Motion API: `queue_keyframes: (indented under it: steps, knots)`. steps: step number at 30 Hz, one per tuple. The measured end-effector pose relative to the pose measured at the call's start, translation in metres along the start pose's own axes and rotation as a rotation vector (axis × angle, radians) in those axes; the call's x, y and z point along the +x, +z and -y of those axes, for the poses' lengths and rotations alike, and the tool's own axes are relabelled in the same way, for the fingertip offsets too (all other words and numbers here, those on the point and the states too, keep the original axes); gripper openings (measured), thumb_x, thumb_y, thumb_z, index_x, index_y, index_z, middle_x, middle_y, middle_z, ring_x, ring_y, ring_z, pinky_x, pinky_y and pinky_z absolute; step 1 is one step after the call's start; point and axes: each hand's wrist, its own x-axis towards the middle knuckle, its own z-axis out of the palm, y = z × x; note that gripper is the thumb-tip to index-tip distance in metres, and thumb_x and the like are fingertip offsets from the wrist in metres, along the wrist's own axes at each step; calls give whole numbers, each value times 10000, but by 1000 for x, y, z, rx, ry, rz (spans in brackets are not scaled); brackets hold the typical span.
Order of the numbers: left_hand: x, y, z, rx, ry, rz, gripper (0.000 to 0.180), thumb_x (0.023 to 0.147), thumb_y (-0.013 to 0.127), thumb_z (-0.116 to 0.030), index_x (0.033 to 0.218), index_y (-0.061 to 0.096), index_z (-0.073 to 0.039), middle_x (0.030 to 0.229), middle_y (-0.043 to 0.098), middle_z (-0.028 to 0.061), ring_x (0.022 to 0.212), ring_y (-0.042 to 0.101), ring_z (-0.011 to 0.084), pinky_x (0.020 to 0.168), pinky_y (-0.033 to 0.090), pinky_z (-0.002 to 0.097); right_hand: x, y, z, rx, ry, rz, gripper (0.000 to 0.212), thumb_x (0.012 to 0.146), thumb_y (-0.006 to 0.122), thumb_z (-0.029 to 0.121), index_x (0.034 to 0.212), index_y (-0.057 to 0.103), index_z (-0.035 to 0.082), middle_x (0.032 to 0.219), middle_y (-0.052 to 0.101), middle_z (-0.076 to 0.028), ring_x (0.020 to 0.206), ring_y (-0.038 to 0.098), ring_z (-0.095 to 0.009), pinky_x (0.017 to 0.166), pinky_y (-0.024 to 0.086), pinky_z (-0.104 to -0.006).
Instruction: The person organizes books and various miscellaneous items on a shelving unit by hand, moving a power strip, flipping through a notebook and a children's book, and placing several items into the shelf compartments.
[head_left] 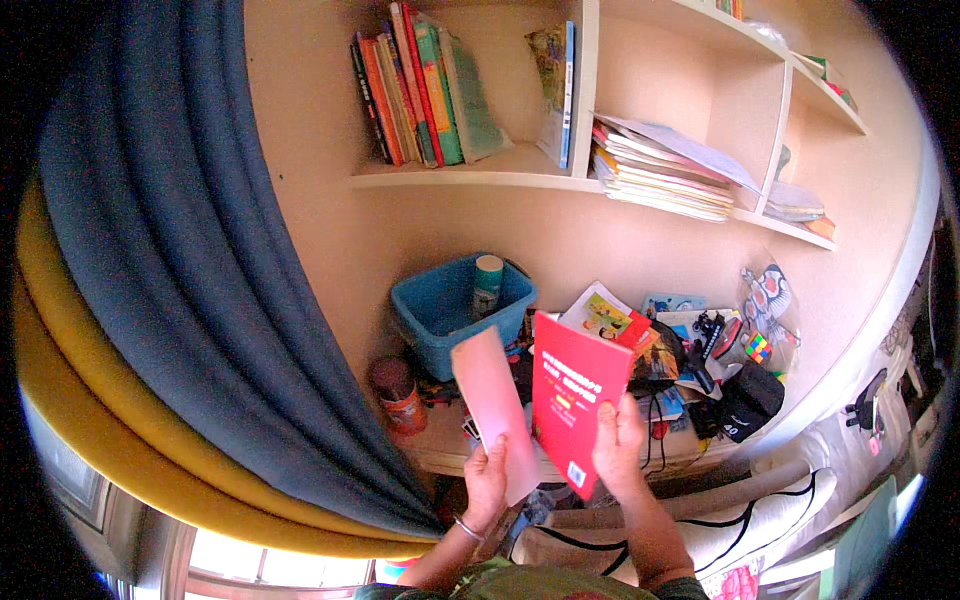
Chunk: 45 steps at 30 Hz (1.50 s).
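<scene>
A red paperback book (578, 400) with pale print on its cover stands upright in my right hand (618, 445), the fingers closed on its right edge. My left hand (487, 480), with a bracelet at the wrist, grips a thin pale pink booklet (492, 400) near its lower left edge, thumb on the front. The booklet tilts and is slightly blurred. Both are held side by side in front of the cluttered desk. Behind the booklet stands a blue plastic basket (437, 325) containing a green and white can (487, 283).
A brown-lidded orange jar (400, 400) stands left of the basket. Picture books (602, 318), cables, a black pouch (745, 400) and a puzzle cube (757, 347) crowd the desk's right. Above are shelves with upright books (425, 95) and stacked papers (665, 170). A dark curtain (190, 250) hangs left.
</scene>
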Motion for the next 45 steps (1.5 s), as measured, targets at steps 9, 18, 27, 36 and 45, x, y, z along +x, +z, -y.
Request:
queue_keyframes:
  steps: [9, 18, 27, 36, 45]
  knots:
    - [-3, -23, -24, 43, -101, 60, 174, 893, 548, -180, 932, 613, -23, 850, 619, 12, 714, 545, 70, 632, 445, 232, 99, -9, 125, -130, -308, -144, 214, 904, 415, 144, 996, 515, -21, 800, 570, -119, 707, 537, -180, 663, 429, -335]
    - [-14, -25, -50, 244, 72, 164, 238, 895, 549, -208, 948, 627, 10, 796, 598, -26, 690, 491, 37, 595, 405, 194, 235, 31, 166, 12, -512, -224, 214, 886, 449, 152, 895, 530, -46, 763, 589, -201, 702, 584, -247, 672, 445, -362]
    - [-11, -35, -50, 358, -69, 280, 250, 899, 551, -203, 992, 628, 16, 867, 625, 10, 780, 539, 71, 698, 461, 235, 306, 73, 183, -223, -679, -363, 189, 859, 457, 100, 822, 555, -58, 715, 587, -268, 705, 604, -406, 625, 463, -455]
    - [9, -53, -21, 228, -284, 206, 280, 867, 590, -238, 1026, 615, -9, 900, 632, 25, 783, 574, 103, 688, 454, 256, 337, 94, 178, -465, -802, -500, 192, 851, 479, 126, 790, 501, -55, 647, 582, -262, 614, 598, -415, 557, 481, -483]
    - [5, -33, -15, 77, -291, 127, 262, 870, 579, -216, 994, 624, 9, 831, 627, 29, 705, 570, 123, 629, 454, 292, 364, 153, 125, -474, -756, -465, 133, 830, 489, 114, 843, 460, -15, 619, 569, -223, 594, 588, -404, 530, 468, -496]
